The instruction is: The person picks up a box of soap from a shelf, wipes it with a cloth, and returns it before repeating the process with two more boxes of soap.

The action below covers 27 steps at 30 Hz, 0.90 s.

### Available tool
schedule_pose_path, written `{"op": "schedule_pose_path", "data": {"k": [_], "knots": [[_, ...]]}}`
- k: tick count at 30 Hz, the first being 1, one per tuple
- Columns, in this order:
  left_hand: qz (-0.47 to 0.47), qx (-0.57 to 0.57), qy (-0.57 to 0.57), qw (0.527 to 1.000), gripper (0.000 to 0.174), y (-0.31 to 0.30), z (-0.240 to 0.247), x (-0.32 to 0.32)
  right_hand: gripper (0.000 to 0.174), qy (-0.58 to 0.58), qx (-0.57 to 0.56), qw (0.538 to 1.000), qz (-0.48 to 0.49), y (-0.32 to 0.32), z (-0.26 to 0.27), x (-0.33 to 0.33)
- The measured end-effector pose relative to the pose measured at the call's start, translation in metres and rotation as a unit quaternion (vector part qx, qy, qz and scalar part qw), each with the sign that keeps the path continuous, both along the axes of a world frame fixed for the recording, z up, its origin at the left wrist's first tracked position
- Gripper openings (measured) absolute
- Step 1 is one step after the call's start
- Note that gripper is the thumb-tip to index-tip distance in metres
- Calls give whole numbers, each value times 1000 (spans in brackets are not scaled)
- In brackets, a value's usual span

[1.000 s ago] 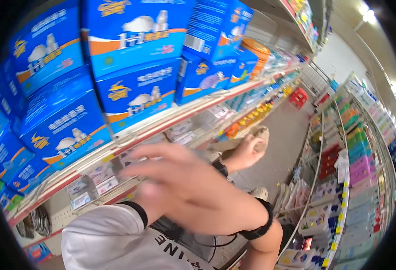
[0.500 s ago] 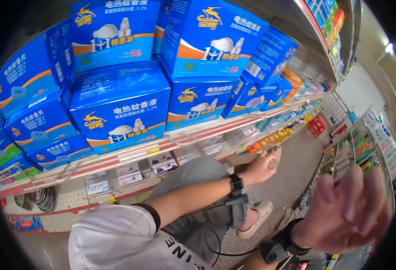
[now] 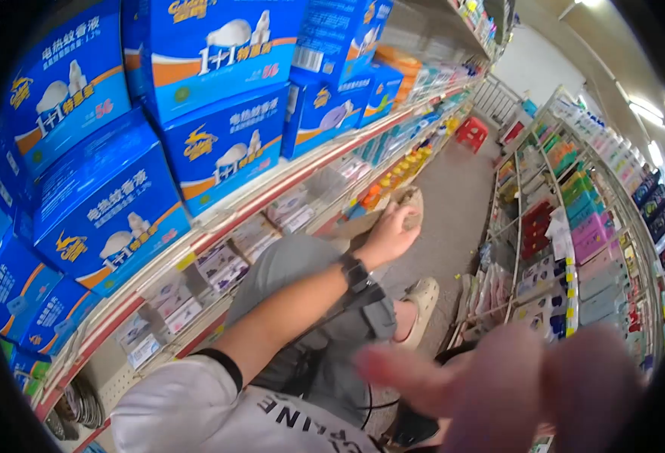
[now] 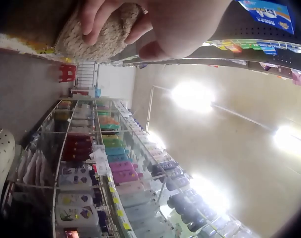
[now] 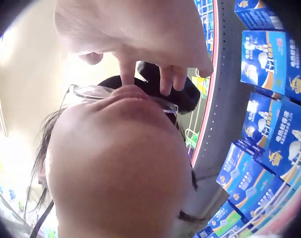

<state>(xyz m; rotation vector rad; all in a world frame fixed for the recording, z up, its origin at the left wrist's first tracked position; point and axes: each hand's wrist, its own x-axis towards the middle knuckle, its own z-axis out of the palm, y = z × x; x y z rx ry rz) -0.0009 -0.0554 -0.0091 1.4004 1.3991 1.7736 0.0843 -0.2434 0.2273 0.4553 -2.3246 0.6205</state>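
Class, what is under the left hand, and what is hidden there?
Under the left hand is a rough beige item, partly visible. Whatever the hand covers cannot be seen, nor the item's far side.

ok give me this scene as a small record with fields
setting: shop aisle with shelves on both sides
left hand: grips a beige woven item
right hand: raised by the person's face, no object visible in it
left side: stacked blue boxes
footwear: cream clog
farther along: red object on the floor
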Motion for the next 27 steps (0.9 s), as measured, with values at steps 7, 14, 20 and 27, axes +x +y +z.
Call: {"op": "schedule_pose_path", "data": {"k": [7,14,20,27], "knots": [[19,8,34,999,31,16,-17,6,21,-68,-167,939,293,-25,-55,-47],[2,2,38,999,31,15,-18,8,18,-100,-237,864,432,-36,-80,-57],[2,-10,44,999,29,11,-12,5,17,-124,-238,813,516,-42,-87,-61],[1,24,48,999,30,21,-26,-2,19,-338,-235,849,332,3,-51,-44]]}}
